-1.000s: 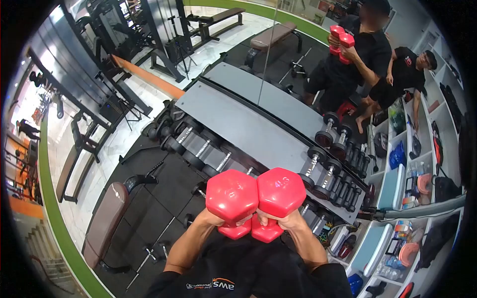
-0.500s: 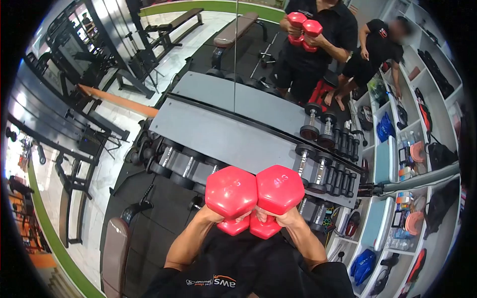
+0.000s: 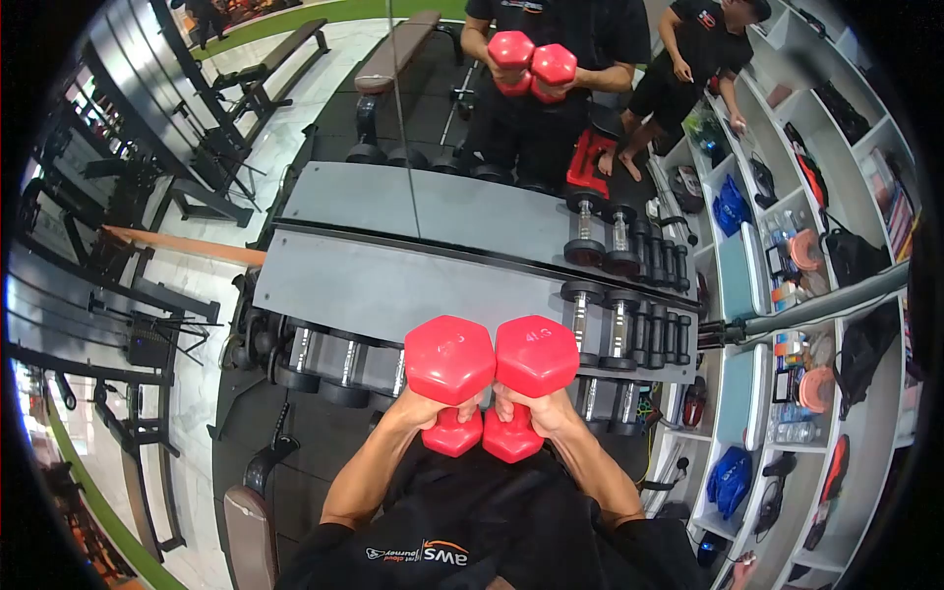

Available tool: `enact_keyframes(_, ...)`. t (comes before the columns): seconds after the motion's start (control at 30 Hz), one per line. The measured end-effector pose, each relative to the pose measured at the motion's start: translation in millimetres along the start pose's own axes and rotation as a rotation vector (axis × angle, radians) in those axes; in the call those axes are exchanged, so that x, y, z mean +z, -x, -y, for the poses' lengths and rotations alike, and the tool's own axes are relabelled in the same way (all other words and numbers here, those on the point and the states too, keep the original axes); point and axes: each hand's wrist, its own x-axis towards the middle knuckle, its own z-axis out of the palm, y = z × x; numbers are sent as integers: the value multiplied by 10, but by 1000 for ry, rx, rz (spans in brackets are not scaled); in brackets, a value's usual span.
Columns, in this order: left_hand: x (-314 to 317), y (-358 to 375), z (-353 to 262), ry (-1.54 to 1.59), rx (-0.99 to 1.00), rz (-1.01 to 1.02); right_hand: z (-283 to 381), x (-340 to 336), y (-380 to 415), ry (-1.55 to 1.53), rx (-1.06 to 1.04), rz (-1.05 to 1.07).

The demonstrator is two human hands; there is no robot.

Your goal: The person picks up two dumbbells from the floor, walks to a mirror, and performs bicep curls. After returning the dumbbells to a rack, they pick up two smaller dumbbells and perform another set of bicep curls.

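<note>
Two red hexagonal dumbbells are held upright in front of my chest. My left hand [image 3: 425, 407] is closed round the handle of the left dumbbell [image 3: 449, 360], whose upper head hides part of the fingers. Round the other handle my right hand [image 3: 551, 409] is wrapped, beneath the upper head of the right dumbbell [image 3: 536, 356], which has pale markings on top. The two upper heads are side by side, almost touching. Their lower heads show below my hands, near my black shirt [image 3: 462, 511].
Ahead stands a grey-topped rack [image 3: 393, 285] with several black and chrome dumbbells [image 3: 580, 320]. A mirror behind it reflects me and another person [image 3: 688, 59]. White shelves [image 3: 787, 472] with bags and bottles line the right. A padded bench [image 3: 251, 536] is at lower left.
The dumbbells' upper heads have come slightly lower and nearer my left in view, with a small gap now between them. The view has shifted, so rack and mirror sit further left.
</note>
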Motion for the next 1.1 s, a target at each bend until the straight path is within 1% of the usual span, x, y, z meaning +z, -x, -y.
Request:
enact_keyframes(0.03,-15,-60,21,-16,-37,-59,3,-23,-38,11,0,-38)
enact_keyframes(0.13,-83,-264,97,-53,-41,-61,-5,-114,-141,1,-1,-131)
enact_keyframes(0.27,-204,-531,184,-19,-114,-68,-54,-310,-311,-22,-8,-213)
enact_keyframes(0.43,-256,-826,320,-66,-203,-174,-181,-548,-527,-14,-2,-325)
enact_keyframes(0.53,-330,-978,446,-93,-238,-218,-206,-630,-637,-34,39,-409)
enact_keyframes(0.63,-391,-1130,537,-96,-281,-236,-223,-731,-730,-44,49,-451)
enact_keyframes(0.73,-400,-1278,621,-105,-284,-276,-330,-890,-838,-46,55,-481)
enact_keyframes(0.83,-467,-1431,720,-125,-321,-275,-452,-1063,-948,-28,103,-531)
enact_keyframes(0.93,-530,-1594,858,-161,-363,-326,-562,-1239,-1057,-20,147,-560)
enact_keyframes(1.03,-632,-1748,1039,-162,-377,-353,-636,-1368,-1168,26,177,-611)
enact_keyframes(1.1,-687,-1834,1149,-173,-362,-367,-716,-1477,-1253,18,168,-601)
